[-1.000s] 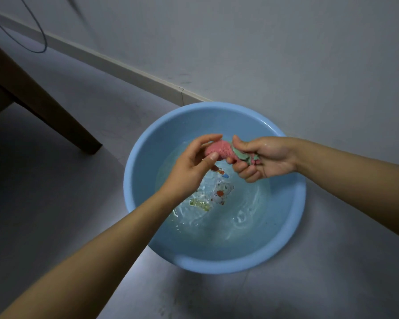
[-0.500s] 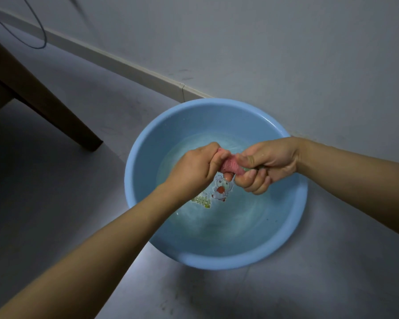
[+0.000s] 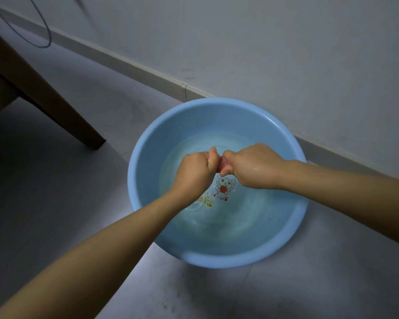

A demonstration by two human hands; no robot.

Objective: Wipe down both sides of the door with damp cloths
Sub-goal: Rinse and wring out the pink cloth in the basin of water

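Cartoon print (image 3: 225, 187) on the floor of the basin (image 3: 148, 143) is the only marking: a small round-headed figure holding something red, with a yellow-green patch to its left that may be lettering but cannot be read through the rippling water (image 3: 230, 222).

The basin is round, smooth light-blue plastic with a rolled rim, and shallow water covers its bottom. It sits on a grey floor (image 3: 55, 203) that looks smooth and faintly scuffed, its far rim just beside the pale skirting board (image 3: 148, 70) at the foot of a plain grey wall (image 3: 286, 54).

Over the far half of the basin, the left hand (image 3: 194, 173) and right hand (image 3: 253, 169) meet fist to fist. Each grip is clenched around one end of a pink cloth (image 3: 223, 164), of which only a small wet, nubbly bit shows between the knuckles. The right hand's back glistens with water. Both forearms are bare.

A brown wooden leg (image 3: 62, 107), square-edged and slanting, stands on the floor to the far left, well apart from the basin, and a thin dark cable (image 3: 47, 31) loops at the far left against the wall. Open floor lies to the left, near side and right of the basin.
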